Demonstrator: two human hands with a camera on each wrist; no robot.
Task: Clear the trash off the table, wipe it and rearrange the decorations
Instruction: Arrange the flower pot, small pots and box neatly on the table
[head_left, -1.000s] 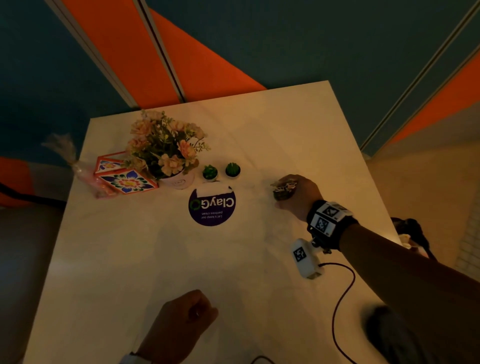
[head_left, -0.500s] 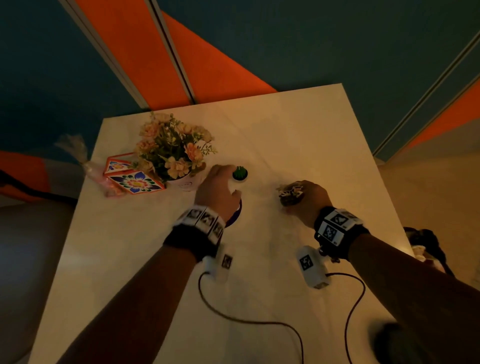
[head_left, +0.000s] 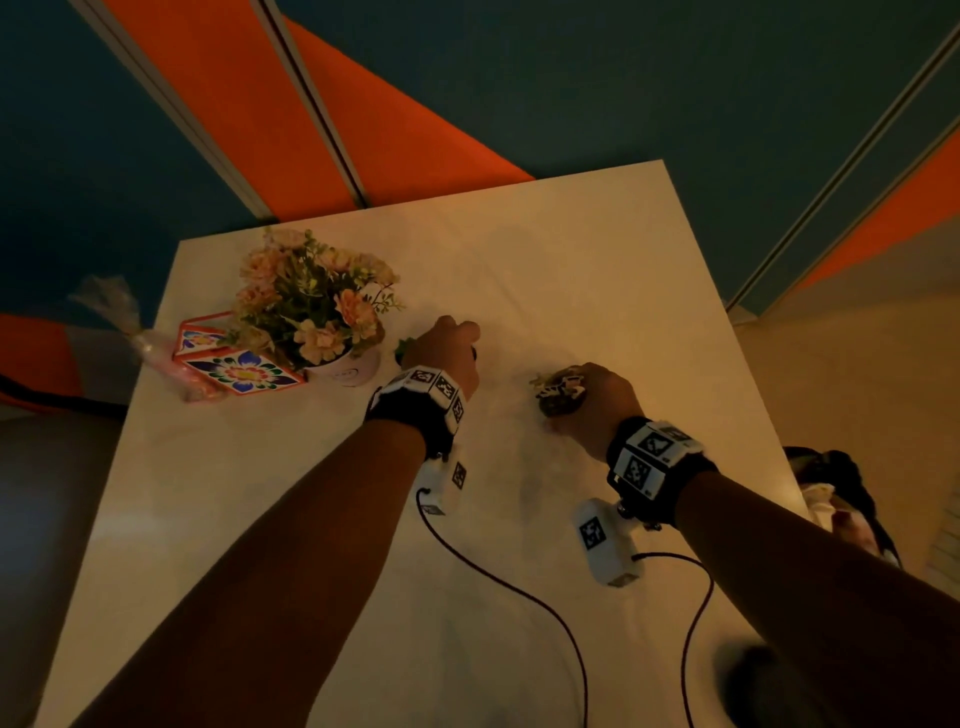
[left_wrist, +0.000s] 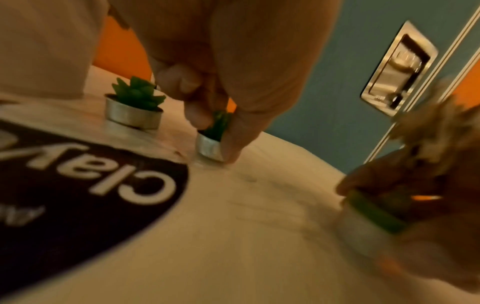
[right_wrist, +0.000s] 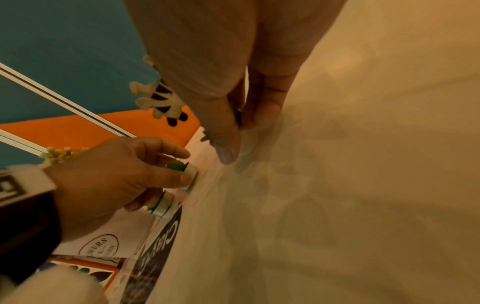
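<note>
Left hand (left_wrist: 221, 51) fingers (left_wrist: 231, 142) pinch small green succulent in round silver foil cup (left_wrist: 210, 144) on smooth cream table (head_left: 545, 270); right hand (head_left: 597, 400) grips dried-flower pot (head_left: 558, 392) just right. Teal-orange wall behind.

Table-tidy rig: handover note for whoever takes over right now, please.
Left hand: grip pinches the right-hand cactus tealight, which looks just clear of the table.
Right hand: grip holds a small dried-flower pot low at the table; contact unclear.
Other cactus tealight stands at the edge of the round ClayGo sticker. Flower pot and floral tile boxes sit far left, a cellophane-wrapped item beside them at the table edge.
Done: no loose trash in view on the table.
Left: place both held decorations; whether it was wiped cannot be told.
</note>
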